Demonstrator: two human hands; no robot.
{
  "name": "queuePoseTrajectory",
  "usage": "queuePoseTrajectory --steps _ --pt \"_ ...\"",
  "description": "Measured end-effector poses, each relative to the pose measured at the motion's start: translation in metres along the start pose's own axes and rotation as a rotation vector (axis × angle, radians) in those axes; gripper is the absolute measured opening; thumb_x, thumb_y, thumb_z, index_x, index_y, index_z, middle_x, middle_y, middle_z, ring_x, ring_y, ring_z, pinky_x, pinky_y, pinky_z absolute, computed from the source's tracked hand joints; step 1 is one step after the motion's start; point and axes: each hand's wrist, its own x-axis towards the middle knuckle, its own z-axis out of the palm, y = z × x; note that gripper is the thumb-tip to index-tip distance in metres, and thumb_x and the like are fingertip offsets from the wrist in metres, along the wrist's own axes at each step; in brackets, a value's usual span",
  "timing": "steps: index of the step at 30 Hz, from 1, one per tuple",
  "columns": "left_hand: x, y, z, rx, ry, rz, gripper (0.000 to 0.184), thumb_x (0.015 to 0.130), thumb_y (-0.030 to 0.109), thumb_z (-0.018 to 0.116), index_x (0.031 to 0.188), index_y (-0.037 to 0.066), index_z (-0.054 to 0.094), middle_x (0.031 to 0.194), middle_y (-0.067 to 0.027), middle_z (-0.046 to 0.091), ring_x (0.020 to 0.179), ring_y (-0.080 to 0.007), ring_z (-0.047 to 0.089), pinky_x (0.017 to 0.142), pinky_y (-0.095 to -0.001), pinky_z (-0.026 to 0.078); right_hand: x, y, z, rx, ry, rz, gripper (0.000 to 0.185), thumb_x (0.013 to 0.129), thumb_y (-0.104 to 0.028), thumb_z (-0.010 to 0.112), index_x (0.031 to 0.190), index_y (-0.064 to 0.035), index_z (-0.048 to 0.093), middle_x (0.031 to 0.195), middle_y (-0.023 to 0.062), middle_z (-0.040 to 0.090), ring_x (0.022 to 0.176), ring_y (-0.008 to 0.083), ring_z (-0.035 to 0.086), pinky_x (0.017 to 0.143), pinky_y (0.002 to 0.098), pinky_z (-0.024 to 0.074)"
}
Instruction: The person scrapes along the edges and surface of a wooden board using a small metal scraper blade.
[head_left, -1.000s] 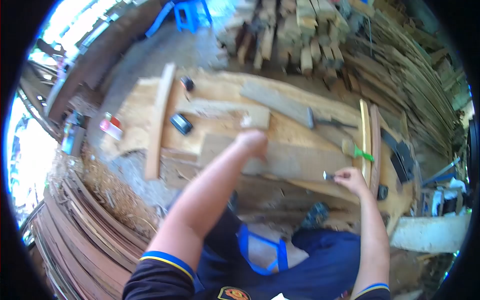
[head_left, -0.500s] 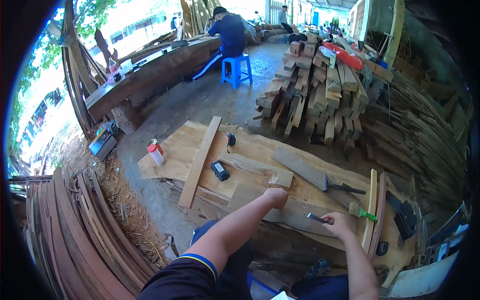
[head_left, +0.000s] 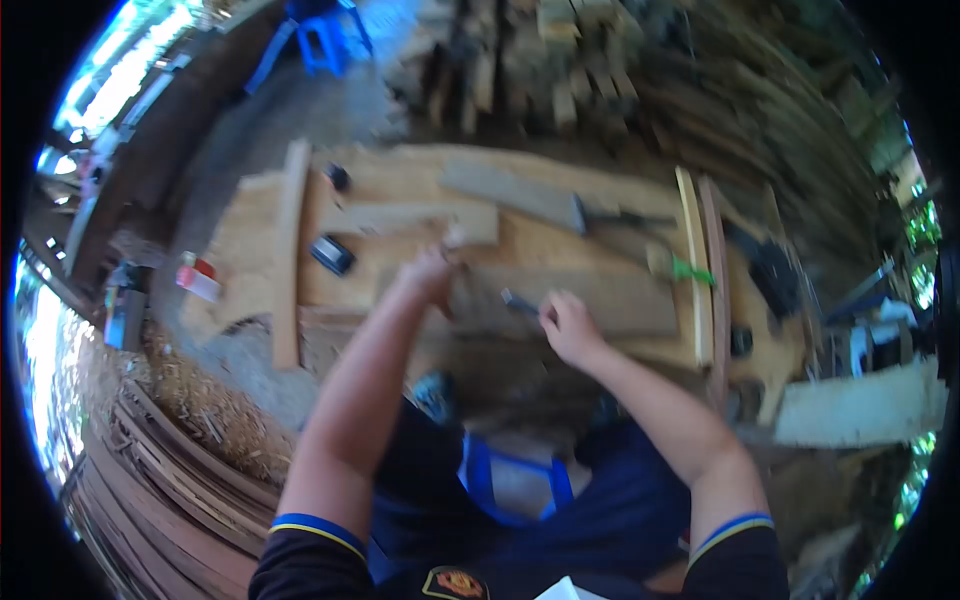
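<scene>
My left hand hovers over or rests on the near edge of a short board with a rough patch at its right end. Its fingers look apart and hold nothing I can see, though motion smears them. My right hand is closed round a short, dark, flat chisel, which points left above a wide grey plank. Beyond the hands, a hammer lies by another grey board. To the right is a brush with a green handle.
A black battery-like block, a tape measure and a red-capped bottle lie toward the left of the slab. A plank crosses it. Narrow strips lie right. Stacked timber stands behind; a blue stool is further off.
The view has tilted down and swung, so the slab sits higher and my legs show. My left hand has moved from a closed pose to looser fingers; my right hand keeps the chisel.
</scene>
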Motion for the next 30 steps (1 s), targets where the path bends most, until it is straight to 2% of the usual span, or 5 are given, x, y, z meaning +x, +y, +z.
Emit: queuePoseTrajectory --steps 5,6,9,20,30 --pt "-0.023 0.005 -0.015 -0.061 -0.016 0.009 0.117 0.051 0.039 0.098 0.153 0.035 0.042 0.147 -0.0093 0.045 0.138 -0.0355 0.042 0.107 -0.0528 0.047 -0.002 -0.011 0.0 -0.05 -0.083 0.089 0.02 0.089 -0.009 0.067 0.109 -0.0066 0.071 0.099 0.015 0.064 0.095 0.0364 0.066 0.082 0.0462 0.0527" --pt "-0.027 0.004 -0.015 -0.074 -0.012 0.009 0.116 0.052 0.038 0.097 0.154 0.036 0.041 0.145 -0.0082 0.046 0.138 -0.0346 0.041 0.108 -0.0531 0.046 -0.001 -0.009 0.002 -0.043 -0.064 0.064 0.021 0.089 -0.01 0.069 0.109 -0.0078 0.074 0.096 0.0146 0.063 0.089 0.0351 0.066 0.079 0.0448 0.0529" --pt "-0.035 0.009 -0.022 -0.115 0.017 0.0 0.114 0.052 0.029 0.097 0.153 0.033 0.043 0.138 -0.0083 0.05 0.134 -0.0327 0.042 0.108 -0.0457 0.046 0.002 -0.007 0.005 -0.029 -0.063 0.043 0.019 0.089 -0.009 0.07 0.107 -0.007 0.075 0.094 0.0144 0.062 0.084 0.0348 0.065 0.077 0.0444 0.0527" --pt "-0.042 0.01 -0.032 -0.114 -0.01 -0.026 0.106 0.055 0.037 0.096 0.15 0.037 0.048 0.139 -0.0041 0.049 0.138 -0.0278 0.041 0.105 -0.0546 0.044 -0.004 -0.014 0.009 -0.045 -0.137 -0.118 0.018 0.088 -0.007 0.071 0.106 -0.002 0.072 0.092 0.0139 0.06 0.077 0.0336 0.065 0.069 0.0426 0.0525" --pt "-0.041 0.012 -0.028 -0.113 0.012 -0.031 0.105 0.056 0.034 0.096 0.15 0.036 0.049 0.137 -0.0035 0.05 0.134 -0.0279 0.042 0.104 -0.0538 0.044 -0.001 -0.017 0.016 -0.079 -0.138 -0.159 0.013 0.095 -0.008 0.065 0.105 -0.0014 0.07 0.09 0.0132 0.058 0.074 0.0331 0.065 0.066 0.0439 0.0516"
